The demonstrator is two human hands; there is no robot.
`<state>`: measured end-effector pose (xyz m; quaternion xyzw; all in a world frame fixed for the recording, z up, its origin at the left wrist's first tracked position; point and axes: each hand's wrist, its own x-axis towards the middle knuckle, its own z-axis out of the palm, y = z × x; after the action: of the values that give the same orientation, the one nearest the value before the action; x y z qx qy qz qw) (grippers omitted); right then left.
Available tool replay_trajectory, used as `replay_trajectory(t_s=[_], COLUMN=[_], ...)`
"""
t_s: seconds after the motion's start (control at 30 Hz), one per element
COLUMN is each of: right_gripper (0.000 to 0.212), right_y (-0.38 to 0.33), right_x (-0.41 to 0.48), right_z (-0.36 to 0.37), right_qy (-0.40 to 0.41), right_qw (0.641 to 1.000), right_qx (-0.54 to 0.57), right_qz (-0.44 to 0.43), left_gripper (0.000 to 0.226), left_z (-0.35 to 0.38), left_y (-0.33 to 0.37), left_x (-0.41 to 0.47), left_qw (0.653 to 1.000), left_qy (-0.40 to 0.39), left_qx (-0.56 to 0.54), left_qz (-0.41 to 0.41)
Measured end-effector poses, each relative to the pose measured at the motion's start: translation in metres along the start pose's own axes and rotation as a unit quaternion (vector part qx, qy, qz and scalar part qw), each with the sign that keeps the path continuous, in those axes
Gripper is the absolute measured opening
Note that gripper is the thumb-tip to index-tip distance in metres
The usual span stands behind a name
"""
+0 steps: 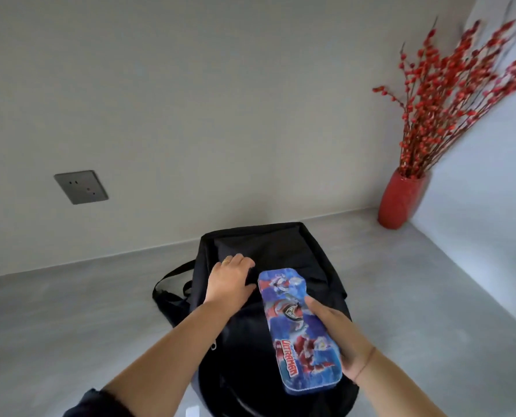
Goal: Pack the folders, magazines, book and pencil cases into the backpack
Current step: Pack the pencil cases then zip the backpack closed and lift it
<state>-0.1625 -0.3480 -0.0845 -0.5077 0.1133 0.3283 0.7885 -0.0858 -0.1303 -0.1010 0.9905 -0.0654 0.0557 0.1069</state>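
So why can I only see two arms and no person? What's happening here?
The camera sits on the person's head and looks forward and down, so you see what they see: their own arms and hands. There is no robot, and this is the only picture.

They stand at a grey counter by a wall. On it lies a black backpack. The left hand rests on the backpack, and its fingers seem to grip the fabric, perhaps at the opening. The right hand has its fingers round a blue pencil case with a cartoon hero on it, and holds it over the bag, probably to pack it.

In the far corner stands a red vase holding red berry branches. On the wall is a grey socket.
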Motion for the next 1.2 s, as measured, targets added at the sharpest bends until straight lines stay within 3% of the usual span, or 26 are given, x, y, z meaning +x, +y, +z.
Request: replay_trajectory(t_s=[0.13, 0.23, 0.47, 0.6, 0.73, 0.97, 1.03, 1.1, 1.2], right_gripper=[0.048, 0.037, 0.027, 0.020, 0.020, 0.029, 0.030, 0.024, 0.023], right_y=[0.010, 0.013, 0.004, -0.004, 0.003, 0.000, 0.003, 0.008, 0.014], right_x=[-0.004, -0.002, 0.022, 0.047, 0.074, 0.102, 0.100, 0.090, 0.076], right_z=[-0.005, -0.003, 0.009, 0.011, 0.015, 0.035, 0.033, 0.029, 0.021], right_qy=[-0.002, -0.004, -0.002, 0.128, 0.277, 0.380, 0.349, 0.255, 0.142], right_qw=[1.000, 1.000, 1.000, 0.986, 0.953, 0.914, 0.929, 0.961, 0.989], right_qx=[-0.019, -0.023, -0.013, 0.086, 0.050, -0.001, 0.035, 0.085, 0.024], right_qz=[0.004, -0.005, -0.011, -0.067, -0.115, -0.141, -0.117, -0.062, 0.016], left_gripper=[0.038, 0.023, 0.018, 0.018, 0.017, 0.022, 0.021, 0.020, 0.021], left_z=[0.007, 0.003, -0.009, -0.013, -0.008, 0.000, 0.001, 0.003, 0.006], left_y=[0.006, 0.007, 0.005, 0.006, 0.017, 0.009, 0.002, -0.005, -0.011], left_x=[0.005, 0.008, 0.018, 0.019, 0.014, 0.005, 0.000, -0.006, -0.011], left_qw=[0.999, 0.997, 0.982, 0.983, 0.987, 0.988, 0.990, 0.991, 0.992], left_qy=[0.020, 0.060, 0.029, 0.048, 0.054, 0.068, 0.061, 0.057, 0.050], left_qx=[0.014, -0.055, -0.178, -0.169, -0.151, -0.137, -0.124, -0.114, -0.108], left_qz=[0.046, 0.010, -0.061, -0.052, 0.004, -0.002, -0.020, -0.031, -0.034])
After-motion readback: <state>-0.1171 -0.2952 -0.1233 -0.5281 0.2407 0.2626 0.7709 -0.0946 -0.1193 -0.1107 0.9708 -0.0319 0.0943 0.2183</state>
